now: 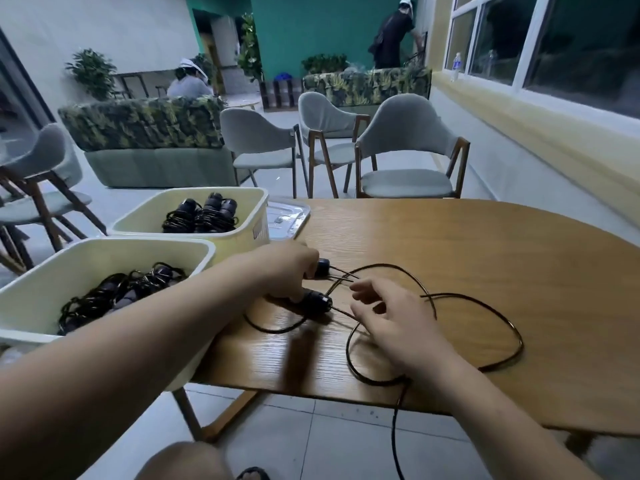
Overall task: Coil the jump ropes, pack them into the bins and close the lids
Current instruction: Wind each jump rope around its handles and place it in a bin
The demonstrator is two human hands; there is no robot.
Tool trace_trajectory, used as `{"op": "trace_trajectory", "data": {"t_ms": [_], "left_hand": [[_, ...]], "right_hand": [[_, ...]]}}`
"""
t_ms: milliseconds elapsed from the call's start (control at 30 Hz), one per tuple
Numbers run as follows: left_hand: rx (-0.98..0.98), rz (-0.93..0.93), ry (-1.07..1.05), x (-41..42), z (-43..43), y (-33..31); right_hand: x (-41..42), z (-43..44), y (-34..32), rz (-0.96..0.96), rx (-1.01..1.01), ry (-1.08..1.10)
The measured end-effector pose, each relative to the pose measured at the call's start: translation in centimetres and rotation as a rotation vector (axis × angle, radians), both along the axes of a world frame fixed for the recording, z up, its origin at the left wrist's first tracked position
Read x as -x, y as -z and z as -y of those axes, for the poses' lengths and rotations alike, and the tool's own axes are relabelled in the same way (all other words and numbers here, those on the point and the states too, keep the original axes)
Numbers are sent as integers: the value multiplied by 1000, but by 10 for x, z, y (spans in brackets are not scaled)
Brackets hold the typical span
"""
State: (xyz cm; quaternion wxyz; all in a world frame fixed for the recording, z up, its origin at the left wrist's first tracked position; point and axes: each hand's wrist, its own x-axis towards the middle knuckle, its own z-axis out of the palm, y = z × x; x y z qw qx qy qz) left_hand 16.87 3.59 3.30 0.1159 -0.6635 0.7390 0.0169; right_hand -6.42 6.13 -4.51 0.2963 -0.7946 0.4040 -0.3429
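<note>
- Left hand [289, 270] reaches across the wooden table [485, 254], fingers curled round the two black handles [317, 299] of a jump rope [478, 299]; handle ends poke out past the knuckles.
- Right hand [391, 318] lies just beside the handles, fingers loose and spread, gripping nothing; it rests over the cord.
- Black cord [516, 344] lies uncoiled in wide loops on the tabletop; one strand drops off the near edge toward the floor.
- Near bin [104, 252], cream, lid off, at the table's left end: coiled ropes [114, 296] inside.
- Far bin [194, 195] just behind it, also uncovered, holds more bundles.
- Clear lid [289, 216] lies flat on the table beside the far bin.
- Grey chairs [405, 140] stand beyond.
</note>
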Motion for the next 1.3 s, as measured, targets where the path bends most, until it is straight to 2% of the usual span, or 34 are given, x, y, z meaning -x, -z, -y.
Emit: {"op": "trace_trajectory", "data": {"t_ms": [200, 500, 900, 1067, 1200, 1300], "left_hand": [[-89, 100, 29, -2, 15, 32], [90, 80, -80, -8, 31, 21], [41, -2, -165, -9, 48, 35], [23, 80, -182, -4, 50, 35], [100, -58, -223, 3, 49, 16], [218, -282, -289, 18, 46, -3]], "right_hand": [[28, 2, 22, 46, -15, 29], [28, -6, 29, 58, 42, 32], [30, -10, 27, 41, 94, 16], [32, -9, 24, 80, 95, 14], [35, -10, 20, 112, 58, 17], [38, -11, 16, 124, 18, 20]]}}
